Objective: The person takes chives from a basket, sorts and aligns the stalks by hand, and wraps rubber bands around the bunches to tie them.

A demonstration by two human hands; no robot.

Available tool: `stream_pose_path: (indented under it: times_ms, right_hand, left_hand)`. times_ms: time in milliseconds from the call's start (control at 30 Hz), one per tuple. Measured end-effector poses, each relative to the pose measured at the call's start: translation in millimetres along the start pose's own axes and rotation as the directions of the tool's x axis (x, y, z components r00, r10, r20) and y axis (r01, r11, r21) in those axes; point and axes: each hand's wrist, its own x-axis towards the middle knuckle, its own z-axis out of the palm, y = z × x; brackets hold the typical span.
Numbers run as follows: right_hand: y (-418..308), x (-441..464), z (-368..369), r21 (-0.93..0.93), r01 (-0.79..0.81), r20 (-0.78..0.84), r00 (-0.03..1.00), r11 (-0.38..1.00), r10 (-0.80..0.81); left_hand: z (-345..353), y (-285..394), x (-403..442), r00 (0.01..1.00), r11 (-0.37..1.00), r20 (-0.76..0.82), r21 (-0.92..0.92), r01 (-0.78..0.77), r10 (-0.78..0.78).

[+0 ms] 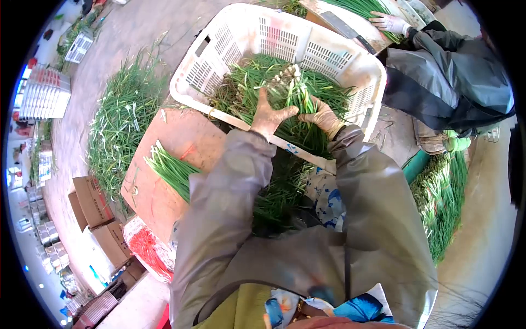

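Note:
A white plastic basket (241, 118) stands in front of me with a loose heap of garlic chives (252, 74) in it. My right hand (324, 118), gloved, is closed around the stems of a small bunch of chives (298, 96), white ends pointing up and away. To its left, my left hand (268, 115) reaches over the near rim, thumb and fingers apart, close beside the same bunch. Its palm side is partly hidden. On a reddish board (164, 129) at the left lies a tidy bundle of chives (170, 167), partly behind my left sleeve.
A large pile of greens (123, 126) covers the floor at left. Cardboard boxes (96, 205) and red ties (145, 249) lie lower left. At upper right, a co-worker's gloved hand (390, 23) rests on chives near a knife (345, 30). Bundled chives (444, 197) stand at right.

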Motion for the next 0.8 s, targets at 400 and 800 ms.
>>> stream_pose_path:
  times_ms: [400,800]
  right_hand:
    - [-54,-59,49,-0.649,0.127,0.081,0.992,0.750,-0.098]
    - [-102,-179,142,-0.646,0.631,0.201,0.684,0.430,-0.702]
  left_hand:
    - [47,46,-43,0.960,0.964,0.109,0.043,-0.262,0.256]
    - [43,192,-186,0.959,0.879,-0.015,-0.397,-0.264,0.282]
